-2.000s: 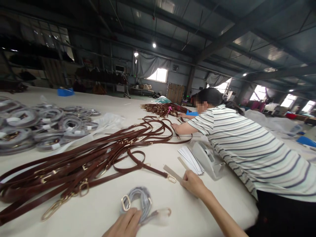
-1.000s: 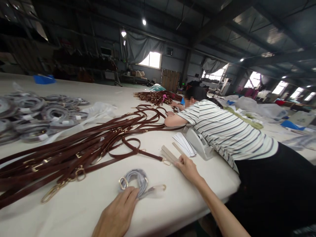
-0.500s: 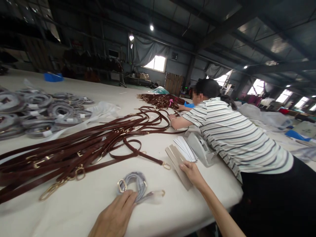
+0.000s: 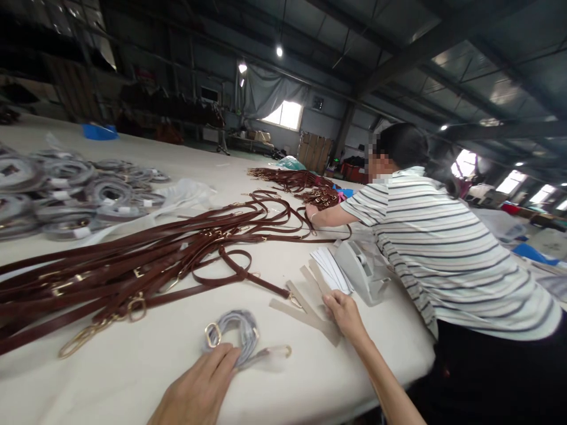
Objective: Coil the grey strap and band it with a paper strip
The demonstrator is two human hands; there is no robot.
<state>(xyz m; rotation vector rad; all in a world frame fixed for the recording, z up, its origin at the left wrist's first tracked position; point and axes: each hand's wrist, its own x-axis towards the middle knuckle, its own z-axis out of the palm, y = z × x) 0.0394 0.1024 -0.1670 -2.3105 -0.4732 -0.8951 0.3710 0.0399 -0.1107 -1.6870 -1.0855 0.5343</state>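
Observation:
My left hand (image 4: 199,389) lies flat on the table, fingers stretched out, with its fingertips pressing the near edge of a coiled strap wrapped in grey foam (image 4: 237,333) that has gold clasps at its ends. My right hand (image 4: 344,313) reaches forward and its fingers rest on several tan paper strips (image 4: 305,307) fanned out on the tabletop. One strip lies under the gold clasp of a brown leather strap (image 4: 248,277).
A long pile of brown leather straps (image 4: 133,265) runs across the table. Wrapped coils (image 4: 66,195) are heaped at far left. A grey tape dispenser (image 4: 361,268) and white strips (image 4: 332,265) sit beyond my right hand. A person in a striped shirt (image 4: 443,260) leans over the table's right edge.
My right hand has pulled the tan strips nearer and spread them into a fan. My left hand has stayed on the wrapped coil. The person at right has straightened up a little.

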